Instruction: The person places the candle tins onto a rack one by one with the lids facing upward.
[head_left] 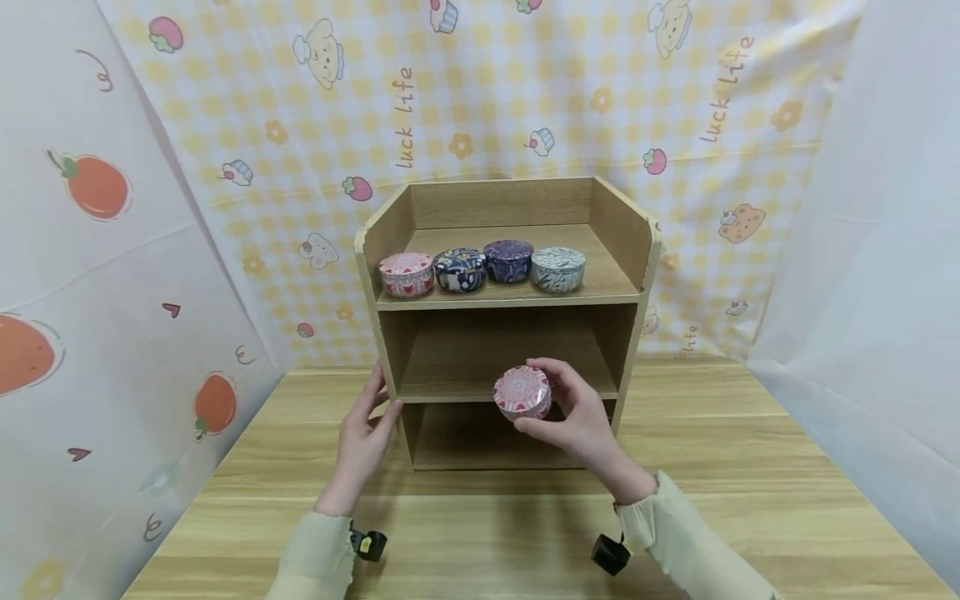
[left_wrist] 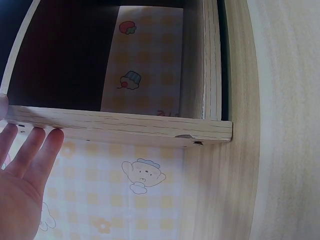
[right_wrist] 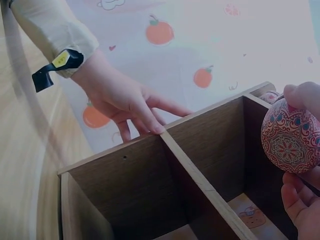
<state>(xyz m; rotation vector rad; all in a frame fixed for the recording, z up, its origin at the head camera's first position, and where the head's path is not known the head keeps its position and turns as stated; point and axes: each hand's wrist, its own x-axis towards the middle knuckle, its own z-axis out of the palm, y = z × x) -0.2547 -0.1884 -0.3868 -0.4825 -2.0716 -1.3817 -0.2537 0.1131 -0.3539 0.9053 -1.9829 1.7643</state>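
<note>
My right hand (head_left: 573, 412) holds a round pink-and-red patterned tin (head_left: 522, 392) between thumb and fingers, in front of the middle of a small wooden shelf (head_left: 510, 302). The tin's patterned lid faces me in the head view; in the right wrist view the same tin (right_wrist: 292, 137) shows a mandala-like design. With fairly straight, spread fingers my left hand (head_left: 363, 446) touches the shelf's left side panel. Its thumb rests at the front edge near the middle board, and its fingertips (left_wrist: 52, 140) lie against the outer face.
On the top board stand a pink tin (head_left: 407, 275), a navy patterned tin (head_left: 461, 271), a purple-blue tin (head_left: 509, 261) and a pale green leaf-patterned tin (head_left: 558, 269). The shelf stands on a wood-grain table (head_left: 720, 467), with a yellow checked cloth (head_left: 495, 108) behind.
</note>
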